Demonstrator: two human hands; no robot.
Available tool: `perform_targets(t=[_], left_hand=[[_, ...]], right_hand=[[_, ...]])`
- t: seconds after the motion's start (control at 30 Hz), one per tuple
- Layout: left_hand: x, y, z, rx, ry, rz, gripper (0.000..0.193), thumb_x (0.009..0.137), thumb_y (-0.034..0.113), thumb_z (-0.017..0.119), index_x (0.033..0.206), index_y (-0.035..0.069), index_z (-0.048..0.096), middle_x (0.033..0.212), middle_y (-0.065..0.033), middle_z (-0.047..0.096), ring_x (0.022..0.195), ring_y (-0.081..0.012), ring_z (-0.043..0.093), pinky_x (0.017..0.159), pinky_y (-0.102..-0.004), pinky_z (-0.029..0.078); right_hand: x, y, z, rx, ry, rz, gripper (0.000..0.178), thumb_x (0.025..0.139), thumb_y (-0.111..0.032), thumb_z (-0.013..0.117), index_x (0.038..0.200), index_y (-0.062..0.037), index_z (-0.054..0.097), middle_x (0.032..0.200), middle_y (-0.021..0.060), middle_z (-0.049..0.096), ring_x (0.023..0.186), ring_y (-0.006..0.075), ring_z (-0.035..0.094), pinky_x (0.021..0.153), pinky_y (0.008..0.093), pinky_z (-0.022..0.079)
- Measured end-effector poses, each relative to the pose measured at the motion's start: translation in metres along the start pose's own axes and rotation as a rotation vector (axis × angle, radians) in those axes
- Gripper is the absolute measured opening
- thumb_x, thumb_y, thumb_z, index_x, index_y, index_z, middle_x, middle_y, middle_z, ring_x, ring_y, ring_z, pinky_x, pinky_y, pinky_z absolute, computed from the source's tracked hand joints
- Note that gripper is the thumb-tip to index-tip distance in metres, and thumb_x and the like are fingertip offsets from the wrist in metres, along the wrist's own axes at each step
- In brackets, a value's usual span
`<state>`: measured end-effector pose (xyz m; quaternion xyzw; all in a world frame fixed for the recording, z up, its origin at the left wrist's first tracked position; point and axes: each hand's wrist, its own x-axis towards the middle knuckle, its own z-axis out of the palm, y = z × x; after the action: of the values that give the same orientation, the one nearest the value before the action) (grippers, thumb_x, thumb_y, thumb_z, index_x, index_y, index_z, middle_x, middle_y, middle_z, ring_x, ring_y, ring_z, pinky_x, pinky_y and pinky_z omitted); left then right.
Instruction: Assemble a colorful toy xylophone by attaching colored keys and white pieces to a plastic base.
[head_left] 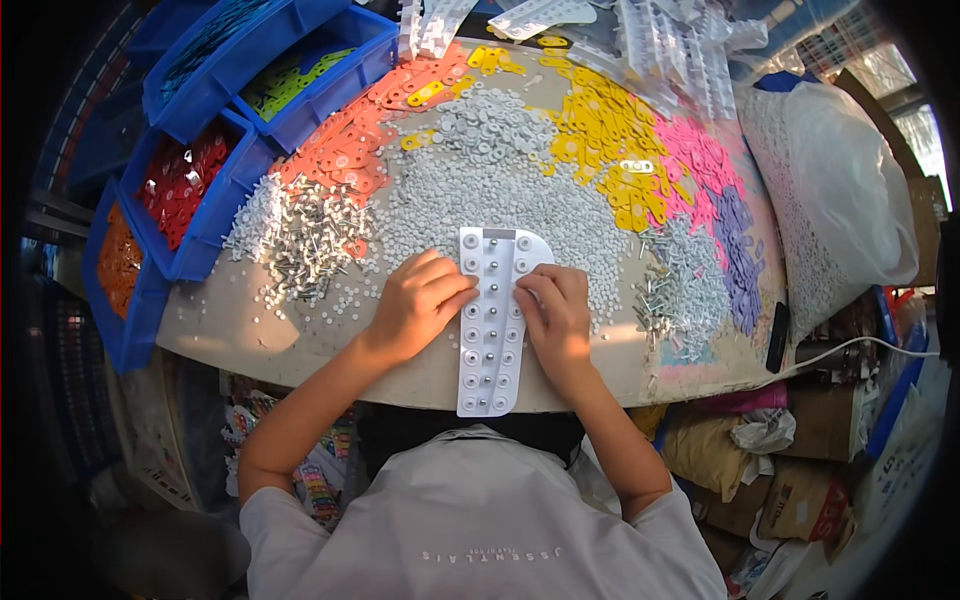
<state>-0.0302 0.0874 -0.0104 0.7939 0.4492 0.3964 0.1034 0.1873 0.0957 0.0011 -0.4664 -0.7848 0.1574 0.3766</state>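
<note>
2 hands [420, 303] [560, 318], long studded strip [491, 322] (probably plastic)

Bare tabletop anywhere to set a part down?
Front left: tabletop between the blue bins, left pin pile and left hand. Front right, smaller: between the right hand and right pin pile. Crowded: beyond the white strip, under grey-white pieces, coral tabs, yellow tabs, pink tabs and purple tabs.

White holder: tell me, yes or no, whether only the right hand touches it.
No, the left hand and the right hand both touch the white holder, at opposite long edges.
</note>
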Motion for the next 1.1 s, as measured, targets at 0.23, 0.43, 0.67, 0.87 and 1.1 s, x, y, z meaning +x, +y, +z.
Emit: perform_targets(t=[0.23,0.43,0.67,0.87,1.1], left_hand=[[-0.013,0.022,0.015,-0.247,0.151,-0.441,0.010,0.081,0.004,0.078,0.089,0.002,0.074,0.068,-0.0065,0.063,0.056,-0.0189,0.060,0.052,-0.0316,0.046],[0.006,0.014,0.000,-0.239,0.117,-0.458,0.006,0.084,0.007,0.075,0.088,0.003,0.072,0.069,-0.0077,0.063,0.057,-0.0207,0.060,0.053,-0.0330,0.047],[0.094,-0.092,-0.031,0.151,-0.016,-0.350,0.010,0.088,0.012,0.066,0.095,0.006,0.068,0.092,-0.0116,0.070,0.094,-0.0294,0.067,0.080,-0.0424,0.052],[0.120,-0.145,-0.009,0.220,-0.010,-0.298,0.015,0.086,0.016,0.072,0.097,0.006,0.070,0.098,-0.0123,0.069,0.095,-0.0308,0.066,0.082,-0.0409,0.052],[0.121,-0.146,0.006,0.253,-0.010,-0.226,0.014,0.081,0.008,0.075,0.089,0.004,0.065,0.093,-0.0120,0.068,0.091,-0.0317,0.065,0.078,-0.0437,0.051]], right_hand=[[0.001,0.001,-0.002,-0.002,-0.005,-0.025,0.018,0.079,0.000,0.076,0.095,-0.0023,0.069,0.098,0.0092,0.063,0.092,0.0301,0.057,0.078,0.0391,0.049],[0.003,0.003,-0.003,-0.002,-0.021,-0.056,0.017,0.080,-0.001,0.076,0.094,-0.0033,0.068,0.100,0.0088,0.063,0.093,0.0302,0.057,0.079,0.0389,0.049],[0.023,0.001,-0.014,0.051,-0.059,0.016,0.009,0.087,-0.007,0.072,0.092,-0.0022,0.066,0.093,0.0108,0.064,0.089,0.0302,0.060,0.079,0.0400,0.049],[0.089,0.038,-0.009,0.049,0.073,0.091,0.007,0.091,-0.008,0.067,0.091,-0.0008,0.067,0.088,0.0137,0.067,0.083,0.0314,0.063,0.078,0.0413,0.049],[0.144,0.096,0.016,-0.083,0.019,0.144,0.009,0.088,-0.011,0.069,0.091,-0.0021,0.070,0.086,0.0160,0.069,0.084,0.0346,0.064,0.077,0.0447,0.050]])
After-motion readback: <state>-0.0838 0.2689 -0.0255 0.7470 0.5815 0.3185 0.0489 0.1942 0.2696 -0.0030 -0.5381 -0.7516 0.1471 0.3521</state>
